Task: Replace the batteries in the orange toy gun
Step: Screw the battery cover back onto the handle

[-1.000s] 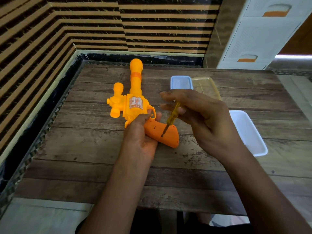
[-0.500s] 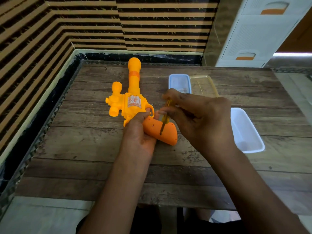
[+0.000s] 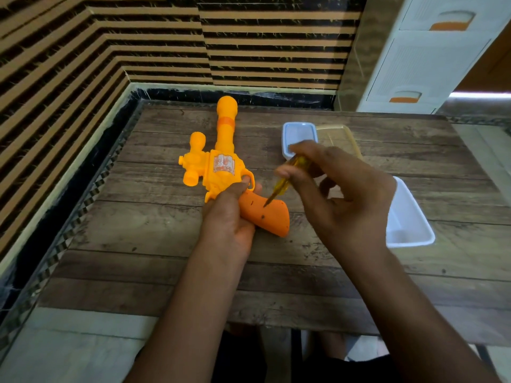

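Since the frame half a second ago, the right hand (image 3: 340, 194) has been drawn back from the grip (image 3: 265, 217), so that more of the screwdriver (image 3: 284, 181) is exposed; the gun is found in the same place.

Striped wall (image 3: 83, 51): brown and black bands, enclosing the far and left sides.

Surface (image 3: 138, 230): dark wood planks, worn, carrying all items listed below.

White drawer unit (image 3: 431, 64): orange handles, standing beyond the far right corner.

Orange toy gun (image 3: 221, 167): laid on its side near the middle of the surface, with the barrel pointed away towards the wall and the darker orange grip turned towards the person and to the right. A printed label is seen on the body.

Left hand (image 3: 226, 219): closed around the gun where body and grip meet, with the thumb laid on top beside the trigger guard.

Right hand: raised above the grip, with the screwdriver pinched between thumb and fingertips and the remaining fingers loosely bent.

White tray (image 3: 409, 217): set at the right, partly hidden behind the right hand.

Clear yellowish lid (image 3: 340, 136): laid at the far side, just beside the box.

Blue-rimmed box (image 3: 298, 134): placed right of the barrel, apart from the gun.

Screwdriver: translucent yellow handle, tilted, with its tip set against the upper face of the grip.
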Motion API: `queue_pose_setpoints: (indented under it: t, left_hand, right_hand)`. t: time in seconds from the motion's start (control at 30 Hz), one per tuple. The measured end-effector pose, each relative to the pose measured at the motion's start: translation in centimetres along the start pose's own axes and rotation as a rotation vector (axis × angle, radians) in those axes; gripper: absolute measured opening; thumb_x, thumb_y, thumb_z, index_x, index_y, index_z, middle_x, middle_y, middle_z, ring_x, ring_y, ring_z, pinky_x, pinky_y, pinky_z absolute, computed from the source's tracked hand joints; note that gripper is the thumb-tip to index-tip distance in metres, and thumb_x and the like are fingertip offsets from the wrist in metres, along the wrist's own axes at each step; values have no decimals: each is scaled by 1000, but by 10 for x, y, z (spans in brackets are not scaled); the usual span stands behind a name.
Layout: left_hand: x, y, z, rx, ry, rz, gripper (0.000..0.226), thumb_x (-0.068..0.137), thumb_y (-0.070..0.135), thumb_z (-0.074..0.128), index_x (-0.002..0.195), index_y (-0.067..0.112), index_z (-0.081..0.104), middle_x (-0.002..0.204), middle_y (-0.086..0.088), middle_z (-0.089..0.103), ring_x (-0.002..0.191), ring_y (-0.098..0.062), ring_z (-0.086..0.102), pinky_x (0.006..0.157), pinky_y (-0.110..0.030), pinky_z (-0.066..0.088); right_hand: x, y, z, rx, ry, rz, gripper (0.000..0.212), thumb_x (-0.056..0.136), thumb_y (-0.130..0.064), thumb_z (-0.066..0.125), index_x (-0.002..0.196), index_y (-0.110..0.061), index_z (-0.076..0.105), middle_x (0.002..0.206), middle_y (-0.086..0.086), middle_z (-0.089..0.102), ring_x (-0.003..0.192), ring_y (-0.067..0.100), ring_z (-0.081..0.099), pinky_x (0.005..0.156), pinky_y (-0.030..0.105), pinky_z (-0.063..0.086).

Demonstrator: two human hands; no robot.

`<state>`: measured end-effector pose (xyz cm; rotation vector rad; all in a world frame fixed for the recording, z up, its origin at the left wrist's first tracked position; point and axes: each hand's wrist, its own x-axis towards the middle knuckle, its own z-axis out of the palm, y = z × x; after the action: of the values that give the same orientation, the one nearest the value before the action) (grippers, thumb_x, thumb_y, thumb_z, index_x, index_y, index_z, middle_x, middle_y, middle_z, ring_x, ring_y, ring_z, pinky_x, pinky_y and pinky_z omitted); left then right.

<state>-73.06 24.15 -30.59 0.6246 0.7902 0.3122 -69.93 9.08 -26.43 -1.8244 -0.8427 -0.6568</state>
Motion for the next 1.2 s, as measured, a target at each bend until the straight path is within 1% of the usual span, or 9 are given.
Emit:
queue_pose_setpoints:
  t: [0.1, 0.17, 0.3, 0.47, 0.63, 0.9, 1.0, 1.07, 1.2]
  left_hand:
    - [-8, 5, -10, 40, 130, 42, 45, 88, 3, 75, 131, 10, 66, 116, -12, 76, 94, -24, 76, 83, -46, 61]
    - [-17, 7, -16, 85, 180, 86, 41, 86, 5, 78, 126, 10, 68, 116, -14, 76, 99, -26, 75, 88, -47, 60]
    - [-33, 11, -22, 180, 284, 240, 22, 82, 4, 82, 93, 18, 70, 92, 3, 77, 78, -7, 71, 73, -28, 56]
    - [-43, 13, -27, 235, 382, 354, 25, 82, -1, 80, 77, 18, 64, 71, 7, 67, 49, 2, 61, 48, -16, 47]
    - [-48, 8, -26, 270, 492, 387, 31, 81, -7, 75, 80, 17, 56, 75, 1, 62, 63, -17, 58, 54, -23, 41]
    - [-50, 6, -24, 244, 648, 384, 37, 82, -11, 66, 72, 20, 49, 71, 4, 56, 61, -16, 52, 54, -24, 42]
    - [-51, 7, -23, 182, 673, 390, 27, 81, -10, 70, 96, 10, 59, 90, 0, 64, 76, -16, 63, 65, -29, 50]
    - [-49, 7, -22, 138, 706, 420, 43, 79, -7, 74, 117, 10, 62, 110, -4, 67, 94, -20, 69, 74, -30, 54]
    - [-44, 10, -23, 128, 685, 512, 48, 80, 0, 80, 122, 17, 62, 118, -4, 66, 104, -19, 69, 76, -25, 54]
  right_hand:
    - [2, 4, 4, 31, 132, 5, 20, 96, -21, 77, 108, -5, 77, 90, 5, 77, 67, 15, 70, 59, 37, 55]
    - [2, 11, 10, 30, 105, -24, 19, 96, -19, 78, 106, -3, 78, 95, 5, 78, 73, 18, 74, 63, 35, 59]
    - [-2, 19, 38, -57, 8, -134, 21, 88, -5, 83, 108, -1, 79, 101, 7, 80, 89, 11, 73, 87, 8, 51]
    - [-9, 39, 71, -86, -213, -219, 22, 92, -2, 73, 114, -3, 78, 122, 12, 76, 107, 25, 76, 85, 38, 64]
    - [-22, 53, 89, -227, -404, -261, 44, 68, 7, 83, 110, -5, 78, 117, 12, 77, 93, 34, 78, 63, 43, 64]
    - [-17, 51, 87, -287, -655, -155, 45, 69, -2, 82, 112, -17, 78, 129, 1, 74, 112, 33, 71, 68, 49, 63]
    - [-15, 48, 85, -301, -692, -142, 42, 74, -6, 78, 114, -20, 78, 130, -4, 73, 113, 30, 67, 63, 49, 62]
    - [-14, 46, 83, -322, -720, -131, 39, 79, -8, 74, 116, -20, 77, 134, -6, 71, 115, 29, 63, 64, 48, 61]
    - [-13, 42, 80, -347, -743, -130, 36, 82, -8, 69, 116, -19, 77, 136, -6, 69, 112, 30, 62, 65, 43, 59]
